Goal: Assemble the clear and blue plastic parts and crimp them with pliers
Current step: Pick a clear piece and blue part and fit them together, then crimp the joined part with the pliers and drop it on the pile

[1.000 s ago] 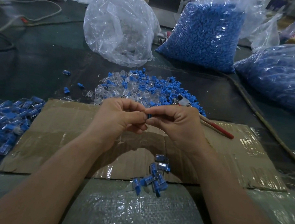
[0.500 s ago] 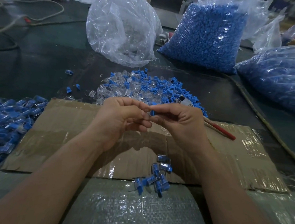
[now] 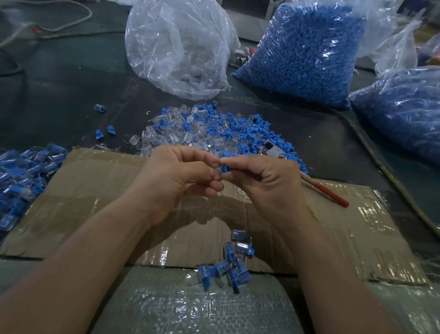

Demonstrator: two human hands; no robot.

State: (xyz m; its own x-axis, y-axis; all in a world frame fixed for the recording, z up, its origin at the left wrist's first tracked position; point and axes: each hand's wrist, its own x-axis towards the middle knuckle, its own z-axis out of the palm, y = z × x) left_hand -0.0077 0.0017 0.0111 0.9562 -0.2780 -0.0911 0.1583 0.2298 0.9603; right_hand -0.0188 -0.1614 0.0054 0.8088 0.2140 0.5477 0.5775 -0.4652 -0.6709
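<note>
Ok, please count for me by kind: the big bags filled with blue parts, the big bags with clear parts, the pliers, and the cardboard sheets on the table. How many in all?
Bags of blue parts: 2
Bag of clear parts: 1
Pliers: 1
Cardboard sheet: 1
Total: 5

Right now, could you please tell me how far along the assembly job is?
Done: assembled pieces lie in a small cluster at the cardboard's near edge and a larger heap to the left. In hand: the left hand and right hand pinch a blue part together. Left: a loose mixed pile, full bags, and the pliers lying untouched.
</note>
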